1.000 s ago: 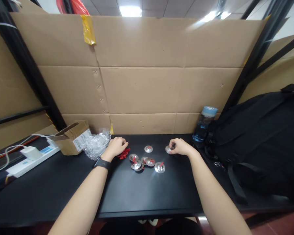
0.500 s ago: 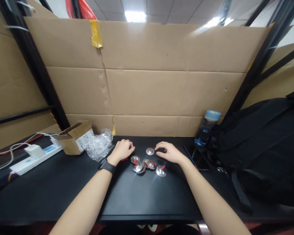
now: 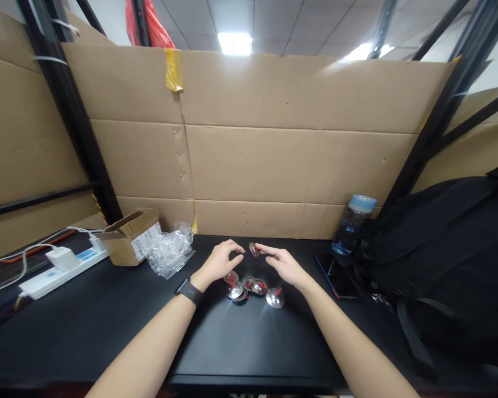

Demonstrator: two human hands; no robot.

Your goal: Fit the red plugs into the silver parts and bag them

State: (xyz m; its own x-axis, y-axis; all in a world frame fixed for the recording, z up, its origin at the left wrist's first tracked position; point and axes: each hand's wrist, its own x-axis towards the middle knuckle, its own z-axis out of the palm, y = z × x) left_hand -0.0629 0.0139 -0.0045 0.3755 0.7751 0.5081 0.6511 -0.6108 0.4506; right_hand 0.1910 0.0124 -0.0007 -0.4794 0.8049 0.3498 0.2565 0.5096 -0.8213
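My right hand (image 3: 283,265) has its fingertips at the red strap of a small silver finger cymbal (image 3: 254,250), which is tipped up on its edge. My left hand (image 3: 221,262), with a dark watch (image 3: 190,290) on its wrist, has its fingers curved and apart, and nothing shows between them. Just below and right of it lies a cluster of finger cymbals (image 3: 234,291), some overlapping, with red straps. Two more overlap beside them, one being a finger cymbal (image 3: 259,286). Nearer my right forearm, a single finger cymbal (image 3: 275,298) lies on the black table (image 3: 253,345).
An opened cardboard box (image 3: 128,243), crumpled clear plastic wrap (image 3: 169,251) and a white power strip (image 3: 64,273) are at left. At right stand a water bottle (image 3: 352,226) and a black backpack (image 3: 444,260), near a phone (image 3: 343,279) and blue pen (image 3: 326,273). Cardboard walls (image 3: 249,166) the back.
My right hand has taken the far finger cymbal by its strap and tilted it up from the table. My left hand has moved right, toward it, and its fingers have spread.
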